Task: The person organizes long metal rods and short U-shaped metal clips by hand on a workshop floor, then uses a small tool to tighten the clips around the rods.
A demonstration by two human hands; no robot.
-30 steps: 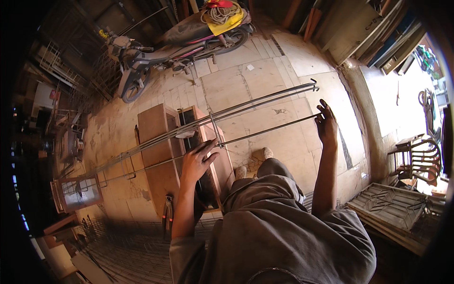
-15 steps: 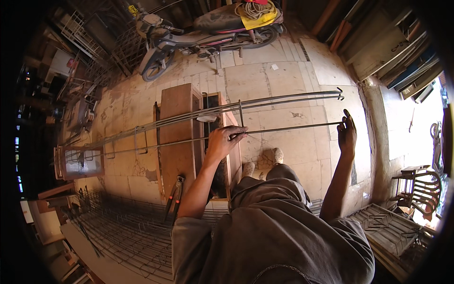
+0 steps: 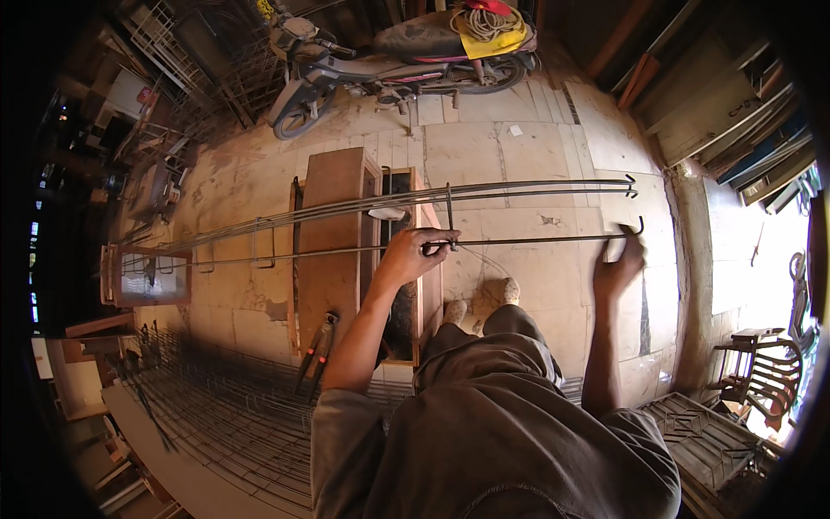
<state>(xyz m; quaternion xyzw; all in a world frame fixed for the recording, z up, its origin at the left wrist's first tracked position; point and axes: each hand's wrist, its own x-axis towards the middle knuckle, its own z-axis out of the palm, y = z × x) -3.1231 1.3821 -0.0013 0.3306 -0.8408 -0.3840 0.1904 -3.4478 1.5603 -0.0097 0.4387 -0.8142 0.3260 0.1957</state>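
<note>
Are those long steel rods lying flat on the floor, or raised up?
Raised. The steel rods rest across a wooden stand, and the left hand and right hand grip the nearest rod.

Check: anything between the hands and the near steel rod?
Nothing visible. The left hand already grips the near rod beside a square stirrup; the right hand holds its hooked end. No object lies between them.

Two hands are seen, the left hand [image 3: 413, 253] and the right hand [image 3: 621, 268], on one near steel rod [image 3: 536, 241], with two more long rods [image 3: 519, 190] counted beyond it. One motorcycle [image 3: 398, 60] is parked far off, one wooden bench [image 3: 333, 233] stands at the middle, and one pair of cutters [image 3: 318, 346] lies near on the left.
</note>
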